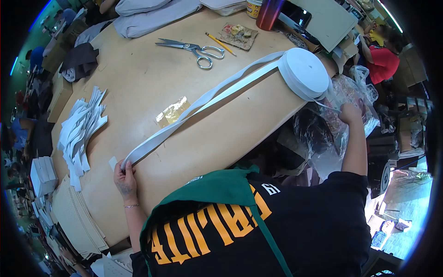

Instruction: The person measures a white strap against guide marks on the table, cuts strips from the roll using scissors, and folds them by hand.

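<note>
Black shirt (pixel 314 231) nearest, head view. Left hand (pixel 124 177) nearly closed, pinching white band (pixel 159 136); right hand (pixel 350 114) fisted on strip (pixel 328 107) from roll (pixel 307 71), at table (pixel 221 138) edge. Advise even tension, strands flat, untwisted.

Bright, fairly even light across the table (pixel 138 87); glowing light strips (pixel 390 16) near upper corners; washed-out glare at lower right; glints on plastic bag (pixel 332 129) and clear film (pixel 171 111); white roll (pixel 304 71) pale, low in surface detail; strong fisheye curvature; black vignette; left margin dim, soft, poorly legible.
</note>
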Available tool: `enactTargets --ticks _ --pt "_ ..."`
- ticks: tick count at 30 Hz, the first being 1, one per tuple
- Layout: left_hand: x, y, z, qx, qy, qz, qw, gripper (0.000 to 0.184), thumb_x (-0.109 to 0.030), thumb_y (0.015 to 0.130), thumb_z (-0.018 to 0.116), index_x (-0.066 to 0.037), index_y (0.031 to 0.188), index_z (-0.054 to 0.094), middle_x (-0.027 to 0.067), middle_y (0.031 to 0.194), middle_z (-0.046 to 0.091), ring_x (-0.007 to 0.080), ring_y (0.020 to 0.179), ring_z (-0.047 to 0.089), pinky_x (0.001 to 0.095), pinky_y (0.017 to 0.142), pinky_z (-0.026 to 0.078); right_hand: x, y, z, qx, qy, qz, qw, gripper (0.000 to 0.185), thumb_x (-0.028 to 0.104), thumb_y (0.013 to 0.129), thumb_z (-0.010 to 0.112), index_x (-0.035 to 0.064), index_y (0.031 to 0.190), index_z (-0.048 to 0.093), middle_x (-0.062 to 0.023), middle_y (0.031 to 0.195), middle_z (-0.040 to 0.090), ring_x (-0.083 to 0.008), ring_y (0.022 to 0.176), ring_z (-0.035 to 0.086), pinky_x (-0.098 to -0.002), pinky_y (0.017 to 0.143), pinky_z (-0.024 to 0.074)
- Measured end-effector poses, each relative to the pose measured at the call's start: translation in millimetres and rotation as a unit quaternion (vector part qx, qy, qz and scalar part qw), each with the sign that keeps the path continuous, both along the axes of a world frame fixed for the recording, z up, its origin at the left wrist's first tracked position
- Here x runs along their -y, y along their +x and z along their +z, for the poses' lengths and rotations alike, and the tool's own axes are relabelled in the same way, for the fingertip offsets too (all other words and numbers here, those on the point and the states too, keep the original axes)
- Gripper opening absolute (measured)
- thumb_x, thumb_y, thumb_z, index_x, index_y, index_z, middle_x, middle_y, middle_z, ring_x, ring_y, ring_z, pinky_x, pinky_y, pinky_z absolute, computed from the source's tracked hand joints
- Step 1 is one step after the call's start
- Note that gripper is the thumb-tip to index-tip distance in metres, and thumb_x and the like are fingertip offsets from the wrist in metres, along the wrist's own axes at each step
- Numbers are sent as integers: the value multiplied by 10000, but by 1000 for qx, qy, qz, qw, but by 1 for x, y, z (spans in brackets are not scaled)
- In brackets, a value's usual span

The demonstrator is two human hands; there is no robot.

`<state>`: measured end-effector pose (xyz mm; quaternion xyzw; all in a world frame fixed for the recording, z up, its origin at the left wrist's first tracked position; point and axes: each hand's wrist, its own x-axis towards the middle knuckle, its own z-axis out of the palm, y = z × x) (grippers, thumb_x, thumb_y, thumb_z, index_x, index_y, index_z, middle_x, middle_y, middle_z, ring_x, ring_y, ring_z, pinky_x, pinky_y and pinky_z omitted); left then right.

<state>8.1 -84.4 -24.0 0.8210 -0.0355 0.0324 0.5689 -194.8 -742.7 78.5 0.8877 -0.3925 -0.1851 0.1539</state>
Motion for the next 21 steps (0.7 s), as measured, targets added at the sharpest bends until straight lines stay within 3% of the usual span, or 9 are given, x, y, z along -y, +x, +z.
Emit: enactTargets --ticks 1,4,5,7,10,13,15,18,21 --pt "0 -1 0 1 7 4 1000 132 -143 909 566 -13 923 577 -32 704 520 35 618 465 166 582 397 8 2 1 16 -45 22 999 292 214 717 559 -20 862 655 -222 889 645 -371 876 623 -482 830 465" --pt "-2 0 -4 11 9 4 1000 132 -146 907 570 -15 919 578 -34 701 521 33 618 462 166 581 395 70 5 -5 99 -5 -30 995 409 291 789 504 -67 961 606 -232 916 636 -368 842 628 -475 776 489" --pt "-1 0 -3 8 10 8 1000 133 -148 907 570 -15 919 578 -35 699 519 33 619 460 166 581 394 90 10 -9 158 63 -74 983 451 325 808 491 -64 1019 578 -223 944 628 -361 836 627 -471 756 496" --pt "0 -1 -2 1 13 18 1000 135 -150 907 571 -15 918 578 -37 695 517 32 620 458 165 580 391 126 26 -21 268 197 -155 930 540 394 846 464 -58 1135 523 -205 999 611 -349 823 623 -463 714 510" --pt "-1 -2 -3 4 10 17 1000 137 -151 908 569 -15 920 577 -38 701 518 30 621 456 163 582 390 163 58 -47 448 226 -135 854 671 490 862 445 -69 1234 429 -185 1061 566 -324 834 604 -446 655 519" --pt "-2 -2 -4 -4 24 26 999 135 -150 910 565 -16 924 577 -37 711 521 30 620 454 163 579 388 198 105 -59 405 176 -74 894 731 527 854 455 -78 1262 415 -224 1175 529 -348 980 580 -437 777 496" --pt "-1 -2 -3 -7 25 25 999 132 -146 911 563 -15 926 576 -37 716 521 30 621 453 162 579 385 216 137 -63 373 50 -13 927 774 620 817 428 -1 1277 470 -234 1303 460 -347 1220 443 -383 1001 351" --pt "2 -3 -1 -17 21 45 999 128 -141 912 559 -15 928 576 -37 719 517 31 622 449 163 579 379 191 181 -16 262 97 -76 957 833 700 775 403 4 1211 543 -235 1263 498 -346 1214 451 -395 998 348" --pt "3 -3 -1 -18 23 46 999 124 -135 913 557 -14 926 577 -37 718 514 33 623 447 165 582 378 161 200 3 296 63 -101 948 848 728 760 383 1 1142 595 -242 1218 529 -337 1190 478 -394 986 359"
